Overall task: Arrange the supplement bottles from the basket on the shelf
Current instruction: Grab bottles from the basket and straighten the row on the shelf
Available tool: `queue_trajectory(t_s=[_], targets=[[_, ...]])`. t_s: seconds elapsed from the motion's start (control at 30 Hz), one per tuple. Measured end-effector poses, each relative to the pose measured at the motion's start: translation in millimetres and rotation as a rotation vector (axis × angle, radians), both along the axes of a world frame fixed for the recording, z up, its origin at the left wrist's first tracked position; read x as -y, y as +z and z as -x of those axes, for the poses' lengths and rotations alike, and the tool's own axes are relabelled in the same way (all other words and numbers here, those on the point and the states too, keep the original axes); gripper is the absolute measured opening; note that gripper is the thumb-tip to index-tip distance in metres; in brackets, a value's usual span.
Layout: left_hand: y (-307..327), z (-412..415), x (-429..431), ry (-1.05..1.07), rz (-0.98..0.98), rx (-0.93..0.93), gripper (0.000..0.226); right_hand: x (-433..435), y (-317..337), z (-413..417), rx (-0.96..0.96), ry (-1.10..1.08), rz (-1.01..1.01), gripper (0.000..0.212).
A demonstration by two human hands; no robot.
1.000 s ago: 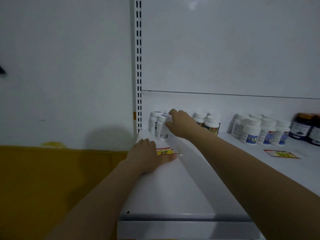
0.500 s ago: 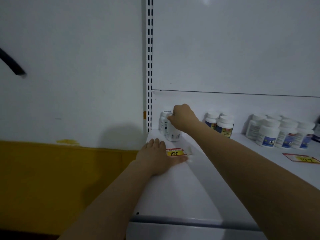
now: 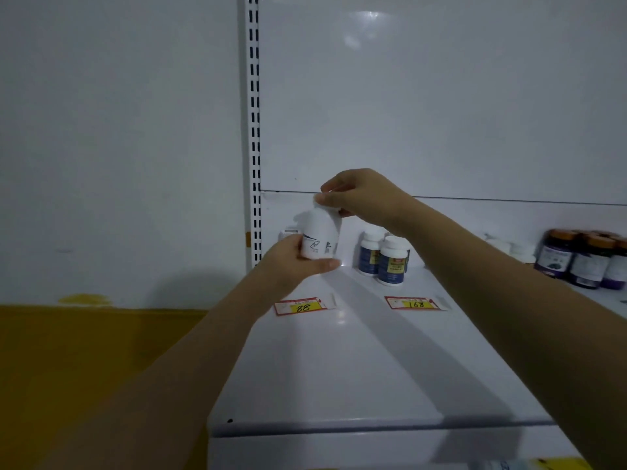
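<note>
Both hands are on one white supplement bottle (image 3: pixel 320 237), held in the air above the back left corner of the shelf (image 3: pixel 339 361); the left hand (image 3: pixel 297 262) cups the lower body from below and from the left, its fingers curled round the label and its thumb lying under the base; the right hand (image 3: pixel 359 196) pinches the cap end from above with thumb and fingertips closed on it; the bottle's long axis runs nearly upright, tilted a little with the cap toward the right hand; it touches nothing but the two hands. Just behind the left hand, hard against the slotted upright (image 3: pixel 253 130), the top of another white bottle (image 3: pixel 288 232) shows, mostly hidden; the free standing spot seems to lie straight below and slightly forward of the held bottle, above the price tag marked 88 (image 3: pixel 302 306), so the coming move is likely a short drop, and the left hand, being lower, is the nearer to the surface. To the right stand two blue-labelled bottles (image 3: pixel 383 259) behind a tag marked 168 (image 3: pixel 415 303); well apart at the far right stand dark bottles with orange caps (image 3: pixel 583 259); the basket is not in view.
</note>
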State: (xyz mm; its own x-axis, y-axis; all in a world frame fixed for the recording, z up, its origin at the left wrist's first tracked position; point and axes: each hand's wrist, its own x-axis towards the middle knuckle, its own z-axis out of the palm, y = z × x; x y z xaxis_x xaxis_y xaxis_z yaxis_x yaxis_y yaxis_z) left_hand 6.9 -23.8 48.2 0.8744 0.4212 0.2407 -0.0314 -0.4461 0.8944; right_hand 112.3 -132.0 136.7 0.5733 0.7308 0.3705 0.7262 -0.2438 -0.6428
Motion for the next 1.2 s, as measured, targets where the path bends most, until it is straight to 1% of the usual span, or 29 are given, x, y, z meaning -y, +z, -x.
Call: queue_trajectory(t_s=[0.1,0.17,0.3,0.43,0.57,0.6,0.63,0.7,0.73,0.8,0.9,0.97,1.07,1.1,1.13,1.2], targets=[[-3.6,-0.3,11.5,-0.015,0.037,0.026,0.041,5.3,-7.8,-0.7,-0.001,-0.038,-0.027,0.035],[-4.1,-0.7,15.3,-0.019,0.074,0.010,0.039,9.3,-12.3,-1.1,-0.024,-0.052,-0.033,0.036],[-6.1,0.7,13.4,-0.069,0.151,-0.020,0.043,16.8,-16.7,-0.8,-0.181,0.009,-0.045,0.039],[-9.7,3.7,11.3,-0.149,0.229,-0.021,0.042,19.5,-17.5,-1.1,-0.247,0.033,-0.072,0.035],[-9.9,4.1,8.8,-0.175,0.280,-0.011,0.029,20.5,-20.3,-0.9,-0.337,0.127,-0.144,0.018],[-9.9,4.1,8.0,-0.185,0.289,-0.009,0.027,20.9,-21.4,-1.0,-0.362,0.159,-0.156,0.018],[-8.8,4.8,8.6,-0.179,0.288,-0.007,0.029,20.7,-22.5,-2.0,-0.389,0.189,-0.163,0.020],[-7.4,4.7,10.3,-0.124,0.242,0.003,0.040,20.4,-23.4,-2.4,-0.436,0.233,-0.167,0.024],[-6.3,4.5,12.3,-0.076,0.196,0.015,0.044,19.6,-23.2,-1.1,-0.435,0.236,-0.163,0.023],[-5.3,3.8,16.3,0.029,0.104,0.063,0.045,17.4,-22.0,3.2,-0.375,0.190,-0.149,0.021],[-5.7,2.2,22.3,0.116,0.080,0.119,0.047,12.5,-21.2,6.3,-0.268,0.102,-0.143,0.034],[-5.7,2.6,24.2,0.105,0.082,0.096,0.045,11.7,-20.5,6.8,-0.241,0.089,-0.152,0.035],[-4.3,5.5,19.6,0.008,0.183,0.045,0.034,17.0,-20.3,3.3,-0.246,0.108,-0.164,0.026],[-2.7,8.2,19.1,-0.025,0.203,0.034,0.034,19.2,-20.8,1.6,-0.260,0.121,-0.168,0.022],[-2.2,9.6,18.0,-0.051,0.193,0.026,0.038,21.0,-21.8,0.6,-0.284,0.139,-0.176,0.019],[-3.2,10.4,17.0,-0.059,0.137,0.026,0.041,22.5,-24.8,-1.8,-0.337,0.166,-0.191,0.017]])
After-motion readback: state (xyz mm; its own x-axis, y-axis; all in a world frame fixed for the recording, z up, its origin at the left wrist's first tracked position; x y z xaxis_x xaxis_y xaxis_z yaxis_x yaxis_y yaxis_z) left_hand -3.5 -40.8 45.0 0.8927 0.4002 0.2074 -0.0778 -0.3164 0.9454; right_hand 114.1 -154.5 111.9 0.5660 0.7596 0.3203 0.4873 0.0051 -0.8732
